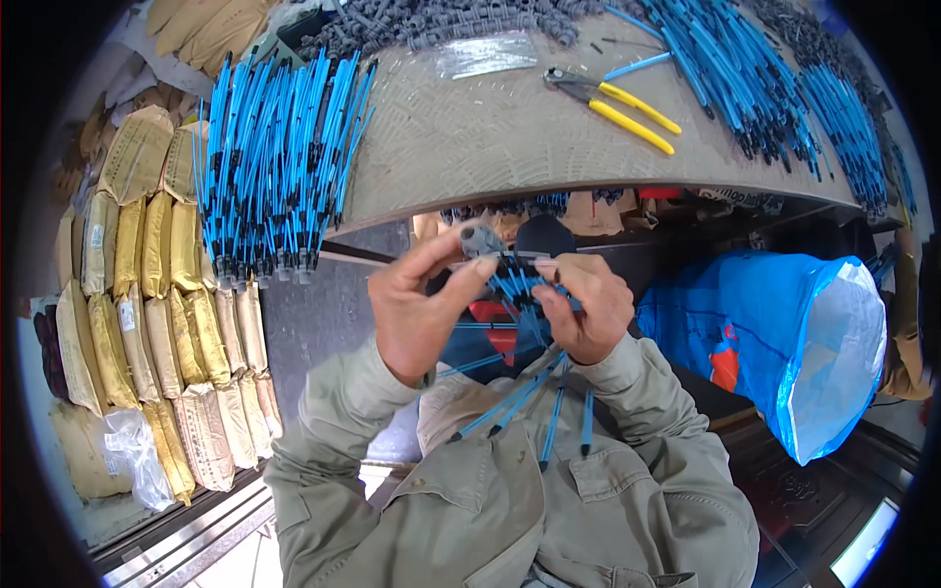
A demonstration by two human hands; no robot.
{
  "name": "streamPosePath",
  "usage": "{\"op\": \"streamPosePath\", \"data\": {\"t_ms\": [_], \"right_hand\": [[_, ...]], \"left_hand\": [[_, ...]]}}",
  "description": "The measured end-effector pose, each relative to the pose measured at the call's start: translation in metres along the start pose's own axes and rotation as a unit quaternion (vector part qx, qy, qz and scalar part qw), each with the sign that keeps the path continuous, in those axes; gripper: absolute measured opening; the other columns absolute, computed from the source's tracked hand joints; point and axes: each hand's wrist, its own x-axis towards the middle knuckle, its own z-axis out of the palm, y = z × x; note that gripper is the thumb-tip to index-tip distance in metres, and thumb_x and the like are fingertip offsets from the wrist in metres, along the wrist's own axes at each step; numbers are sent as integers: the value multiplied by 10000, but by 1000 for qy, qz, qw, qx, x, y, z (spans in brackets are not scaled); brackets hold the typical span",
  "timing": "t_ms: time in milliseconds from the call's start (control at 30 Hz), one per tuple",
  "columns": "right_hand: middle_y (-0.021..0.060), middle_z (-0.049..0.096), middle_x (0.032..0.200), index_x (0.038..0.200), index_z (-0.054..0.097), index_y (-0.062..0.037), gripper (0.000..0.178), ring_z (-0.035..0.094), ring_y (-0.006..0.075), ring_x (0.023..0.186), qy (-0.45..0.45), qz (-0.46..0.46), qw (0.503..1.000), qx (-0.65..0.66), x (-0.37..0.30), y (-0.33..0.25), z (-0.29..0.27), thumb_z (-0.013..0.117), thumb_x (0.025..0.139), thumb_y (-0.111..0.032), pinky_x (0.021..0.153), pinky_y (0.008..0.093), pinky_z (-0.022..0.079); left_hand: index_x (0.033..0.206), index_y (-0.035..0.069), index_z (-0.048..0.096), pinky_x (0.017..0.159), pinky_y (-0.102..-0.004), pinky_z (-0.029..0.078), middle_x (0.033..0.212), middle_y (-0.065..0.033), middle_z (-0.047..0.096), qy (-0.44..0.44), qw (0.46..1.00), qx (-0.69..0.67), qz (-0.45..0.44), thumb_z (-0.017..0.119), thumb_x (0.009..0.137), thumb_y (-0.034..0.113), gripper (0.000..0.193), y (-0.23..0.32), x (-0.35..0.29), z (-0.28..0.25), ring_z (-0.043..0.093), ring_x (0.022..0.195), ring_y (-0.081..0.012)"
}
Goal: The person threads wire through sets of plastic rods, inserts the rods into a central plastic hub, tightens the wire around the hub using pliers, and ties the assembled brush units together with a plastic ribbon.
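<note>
Both of my hands are together in front of my chest, over my lap. My left hand [421, 304] is closed, with a grey tubular fitting [480, 241] between its thumb and fingers. My right hand [588, 304] pinches a bundle of thin blue tubes [520, 284] with black ends. A thin pale strip runs across the bundle between the two thumbs; its kind is too small to tell. Tubes of the bundle fan out downward over my jacket, such as the blue tube [552, 426] hanging near the pocket.
On the bench [451, 147] ahead lie yellow-handled cutters [622, 108], a clear bag of thin strips [485, 56] and grey fittings [441, 20]. Blue tubes are piled at its left [279, 157] and right [730, 78]. A blue bag [745, 323] stands right, brown packets [162, 255] left.
</note>
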Motion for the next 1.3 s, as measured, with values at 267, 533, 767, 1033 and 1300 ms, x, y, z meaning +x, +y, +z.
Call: {"op": "streamPosePath", "data": {"t_ms": [267,533,767,1033,1300], "right_hand": [[132,640,772,892,613,28,110,571,184,569,41,96,994,37,-5,-3,9,597,825,-57,526,256,442],[116,633,739,903,623,45,133,552,161,545,77,72,994,28,-2,-3,11,569,836,-58,519,242,432],[126,631,702,896,609,42,115,563,180,498,36,60,997,26,6,-1,5,600,799,-19,464,255,428],[120,631,702,917,617,40,139,569,180,494,76,35,995,58,5,4,5,611,794,-23,447,258,423],[121,629,713,944,623,34,190,572,188,504,71,46,995,51,5,5,0,644,767,-30,449,264,429]], "left_hand": [[1034,-49,616,780,-244,455,928,-78,642,36,998,12,48,693,735,-22,310,-3,-8,13,571,865,-109],[1027,-48,619,777,-247,456,918,-89,643,22,996,53,67,703,726,-12,315,-4,-5,11,576,851,-111],[1029,-51,617,771,-251,460,912,-78,640,30,998,17,44,687,734,-35,304,5,-5,16,586,834,-122],[1038,-83,601,1033,-375,324,983,-130,642,18,998,41,50,629,738,-88,302,-2,-3,15,596,897,-138],[1080,-77,587,900,-303,428,1013,-163,640,28,999,33,14,611,755,-76,326,-4,-2,16,595,935,-163]]}}
